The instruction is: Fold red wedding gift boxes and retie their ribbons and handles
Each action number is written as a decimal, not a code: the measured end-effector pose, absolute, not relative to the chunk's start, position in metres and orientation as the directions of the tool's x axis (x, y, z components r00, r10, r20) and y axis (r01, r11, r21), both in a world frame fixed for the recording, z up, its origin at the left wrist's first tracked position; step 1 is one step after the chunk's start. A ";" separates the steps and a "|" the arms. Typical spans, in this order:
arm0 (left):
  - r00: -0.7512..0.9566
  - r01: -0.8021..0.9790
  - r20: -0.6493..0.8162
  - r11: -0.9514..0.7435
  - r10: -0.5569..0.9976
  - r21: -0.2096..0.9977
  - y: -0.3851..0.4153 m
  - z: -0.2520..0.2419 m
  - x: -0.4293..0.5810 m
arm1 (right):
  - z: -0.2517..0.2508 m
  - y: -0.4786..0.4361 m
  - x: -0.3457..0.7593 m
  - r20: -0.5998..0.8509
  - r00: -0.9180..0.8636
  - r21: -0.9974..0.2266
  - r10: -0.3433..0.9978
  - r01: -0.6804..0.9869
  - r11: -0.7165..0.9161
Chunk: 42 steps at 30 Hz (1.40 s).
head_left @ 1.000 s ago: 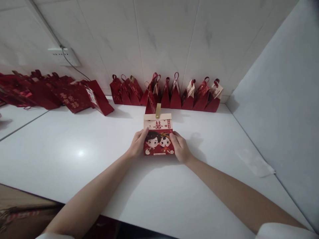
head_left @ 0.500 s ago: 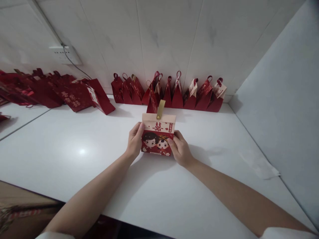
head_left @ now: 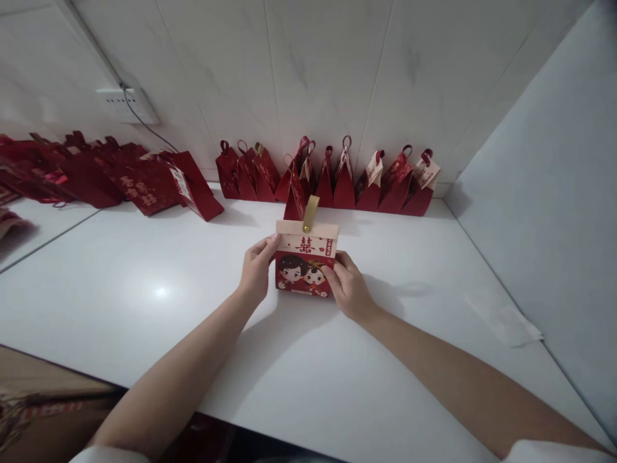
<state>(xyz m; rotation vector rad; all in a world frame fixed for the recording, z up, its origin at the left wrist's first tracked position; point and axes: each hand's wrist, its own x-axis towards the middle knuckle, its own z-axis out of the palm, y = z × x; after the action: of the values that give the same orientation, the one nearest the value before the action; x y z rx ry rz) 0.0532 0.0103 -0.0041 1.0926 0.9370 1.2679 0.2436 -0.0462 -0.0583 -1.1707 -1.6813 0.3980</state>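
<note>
- Head view: a red and cream card gift box (head_left: 304,260), printed with two cartoon figures, is held over the middle of a smooth white tabletop (head_left: 289,386); whether its base touches the surface cannot be told.
- Left hand (head_left: 258,270): gripping the box's left edge near the top, thumb forward.
- Right hand (head_left: 354,286): gripping the lower right side, thumb across the printed front; the fingers behind are hidden.
- Done, as judged: the box has its full shape, the cream top flap (head_left: 292,227) is folded down, and the gold strap (head_left: 311,211) appears fastened at its stud.
- Left, as judged: little folding seems to remain; the box is not yet released. Its contents and rear side cannot be seen.
- Comparison: a row of red and cream peaked card boxes with loop handles (head_left: 344,193) stands along the white tiled wall (head_left: 322,77).
- Limits: a single red peaked box (head_left: 294,204) stands just behind the held box and closes the way forward; the pale upright panel (head_left: 544,180) bounds the far right, with a flat white sheet (head_left: 511,325) beside it.
- Room: open tabletop extends to both sides of the hands and toward the front edge; at far left, more red boxes (head_left: 113,173) crowd the wall.
</note>
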 end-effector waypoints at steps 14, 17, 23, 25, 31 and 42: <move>0.225 -0.246 -0.059 0.115 0.973 0.962 0.018 -0.003 0.045 | -0.060 -0.044 0.245 0.541 -0.041 -0.726 0.840 0.482 0.491; 0.216 -0.238 -0.042 0.095 0.976 0.967 0.018 -0.002 0.045 | -0.060 -0.044 0.245 0.540 -0.040 -0.731 0.841 0.473 0.492; 0.166 -0.248 -0.004 0.045 0.986 0.968 0.015 0.000 0.046 | -0.061 -0.044 0.244 0.540 -0.027 -0.732 0.841 0.478 0.486; 0.151 -0.254 0.023 0.017 0.988 0.967 0.015 0.001 0.046 | -0.062 -0.044 0.245 0.537 -0.037 -0.725 0.843 0.490 0.484; 0.107 -0.187 0.040 -0.020 0.993 0.982 0.015 0.004 0.045 | -0.060 -0.046 0.245 0.546 -0.086 -0.702 0.834 0.497 0.511; 0.139 -0.207 0.159 -0.128 0.977 0.970 0.015 0.005 0.043 | -0.061 -0.044 0.246 0.572 -0.085 -0.736 0.816 0.386 0.557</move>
<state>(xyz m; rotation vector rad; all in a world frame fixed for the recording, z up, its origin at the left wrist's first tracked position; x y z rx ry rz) 0.0429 0.0145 0.0047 1.2330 0.8772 1.2841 0.2455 -0.0443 -0.0607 -1.0146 -1.6921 0.4877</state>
